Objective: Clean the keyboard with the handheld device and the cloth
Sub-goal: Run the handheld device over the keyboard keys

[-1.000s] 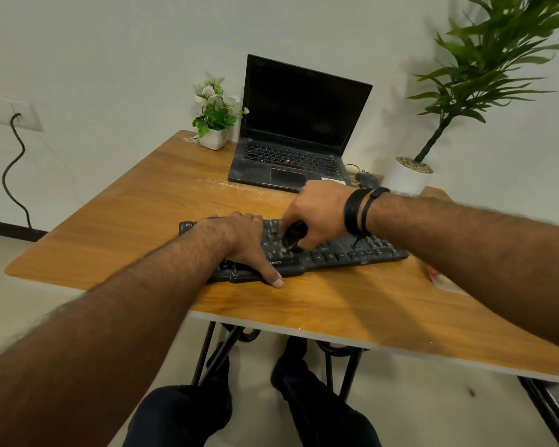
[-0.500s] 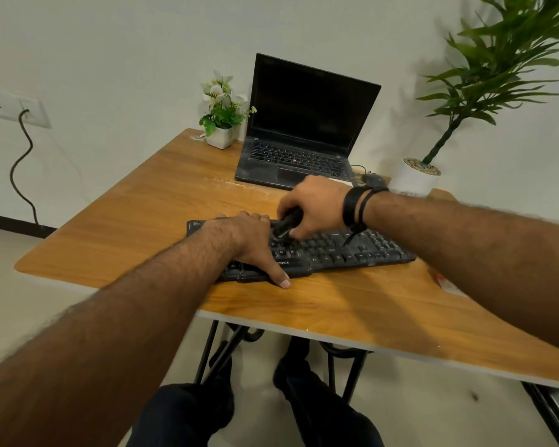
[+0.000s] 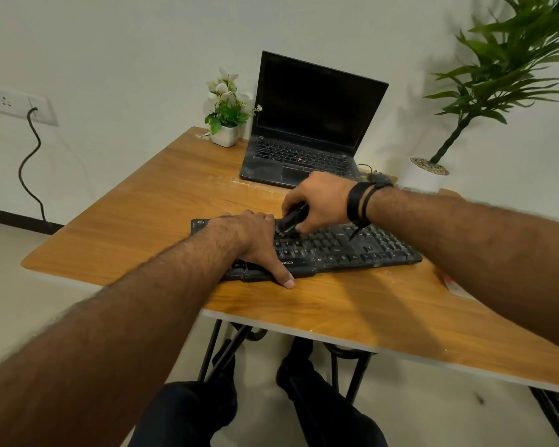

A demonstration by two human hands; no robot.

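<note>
A dusty black keyboard [image 3: 342,248] lies across the middle of the wooden table [image 3: 162,201]. My left hand [image 3: 255,241] presses flat on the keyboard's left half, thumb reaching over its front edge onto the table. My right hand [image 3: 320,198] grips a small black handheld device [image 3: 291,218], whose lower end touches the keys just right of my left hand. A bit of something red and white [image 3: 450,283] shows under my right forearm; I cannot tell whether it is the cloth.
An open black laptop [image 3: 307,124] stands at the table's back edge. A small white pot with flowers [image 3: 226,122] sits left of it, a tall potted plant [image 3: 430,175] to the right. A cable hangs from a wall socket [image 3: 29,109]. My legs are under the table.
My right hand with the device has moved away from me, toward the keyboard's upper rows, and slightly left. My left hand has stayed pressed on the keyboard.
</note>
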